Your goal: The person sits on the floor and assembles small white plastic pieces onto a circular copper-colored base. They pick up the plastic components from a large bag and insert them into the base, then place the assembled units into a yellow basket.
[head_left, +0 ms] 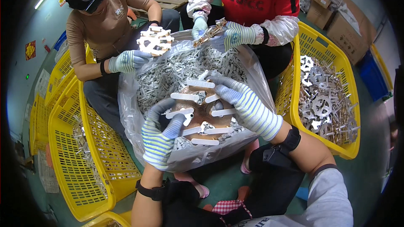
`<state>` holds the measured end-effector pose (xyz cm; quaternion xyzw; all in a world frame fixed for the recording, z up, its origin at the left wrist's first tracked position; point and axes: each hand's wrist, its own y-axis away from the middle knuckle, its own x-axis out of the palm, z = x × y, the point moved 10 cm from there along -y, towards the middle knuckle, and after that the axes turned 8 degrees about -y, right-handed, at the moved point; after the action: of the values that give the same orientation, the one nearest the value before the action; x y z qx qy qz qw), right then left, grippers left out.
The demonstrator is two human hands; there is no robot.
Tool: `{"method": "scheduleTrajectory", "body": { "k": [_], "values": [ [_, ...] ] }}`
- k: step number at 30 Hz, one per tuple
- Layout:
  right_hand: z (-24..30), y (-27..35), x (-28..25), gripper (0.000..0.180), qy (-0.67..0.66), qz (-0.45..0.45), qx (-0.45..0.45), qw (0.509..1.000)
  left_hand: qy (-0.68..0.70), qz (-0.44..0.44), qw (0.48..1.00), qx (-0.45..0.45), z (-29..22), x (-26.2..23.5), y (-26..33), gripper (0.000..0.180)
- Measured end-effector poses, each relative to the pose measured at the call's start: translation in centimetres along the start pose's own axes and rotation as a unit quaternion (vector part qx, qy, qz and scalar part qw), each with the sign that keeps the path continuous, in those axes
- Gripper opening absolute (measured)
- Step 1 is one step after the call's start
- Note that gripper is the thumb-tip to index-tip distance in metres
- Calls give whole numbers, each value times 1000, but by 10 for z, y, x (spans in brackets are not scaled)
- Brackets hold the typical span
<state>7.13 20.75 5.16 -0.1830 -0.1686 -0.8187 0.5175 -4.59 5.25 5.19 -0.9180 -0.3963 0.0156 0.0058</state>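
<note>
Gripping the brown frame [204, 118] at its left with the left hand [161, 129] and at its right with the right hand [249, 104], over the plastic bag [189, 159] of loose pieces [168, 77]. Bearing several white strips [200, 83] already (completeness unclear); judging by the loose pieces, far from done overall.

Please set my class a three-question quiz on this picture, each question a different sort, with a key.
1. Multiple choice: what is heaped in the large translucent plastic bag?
A) red bricks
B) small grey metallic-looking strips
C) green glass bottles

2. True or false: the camera wearer's left hand and right hand, both at the shiny brown part with pale grey bars, are bare.

3. Count: how many other people are working around the bag?

Key: 1. B. 2. False; both wear striped, knitted-looking gloves. 3. Two.
</note>
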Motion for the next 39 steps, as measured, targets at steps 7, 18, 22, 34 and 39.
{"method": "scheduleTrajectory", "body": {
  "k": [7,18,22,34,39],
  "values": [
    [-2,-8,-22,49,-94,-46,-25,994,-67,60,991,101,-11,3,2,33],
    [1,-6,-12,49,-91,-30,-36,995,-65,40,993,95,-10,5,3,23],
    [4,-3,-17,51,-72,-43,-50,995,-129,-5,977,170,-28,5,4,23],
    [20,8,-14,49,-2,-100,-117,988,-355,4,885,302,-43,44,25,26],
    [20,11,-13,50,6,-106,-115,988,-396,15,862,317,-43,53,26,19]
  ]
}}
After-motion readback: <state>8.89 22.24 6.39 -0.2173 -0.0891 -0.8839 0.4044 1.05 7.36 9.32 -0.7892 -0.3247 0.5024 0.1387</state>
